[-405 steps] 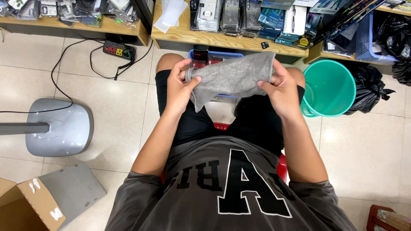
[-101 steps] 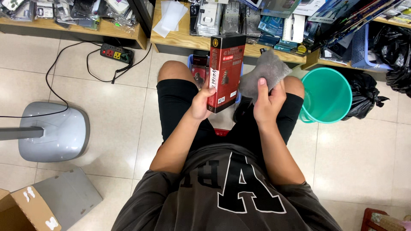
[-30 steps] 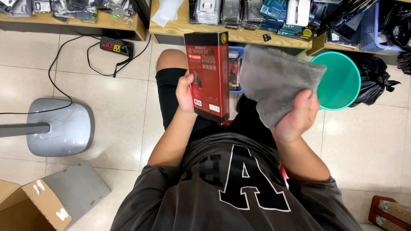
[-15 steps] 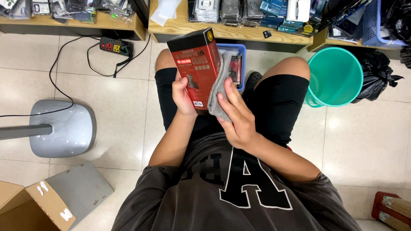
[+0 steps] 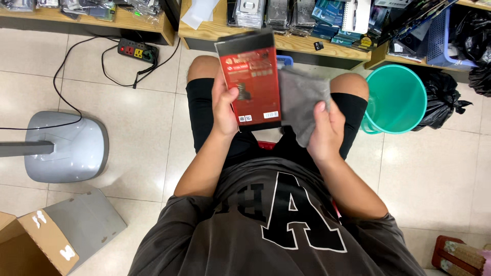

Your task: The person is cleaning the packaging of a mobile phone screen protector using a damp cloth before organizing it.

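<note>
I see my left hand [image 5: 226, 105] clamped on the edge of a flat red and black box [image 5: 249, 82], held upright over my lap. My right hand [image 5: 323, 130] grips a soft, limp grey cloth [image 5: 302, 99] that touches the box's right edge. To the right, a round, smooth green plastic bucket [image 5: 396, 99] stands on the tiled floor; I cannot tell what is inside. Near left, a brown cardboard carton [image 5: 30, 248] lies open. Far off, wooden shelves [image 5: 307, 46] hold packaged goods.
</note>
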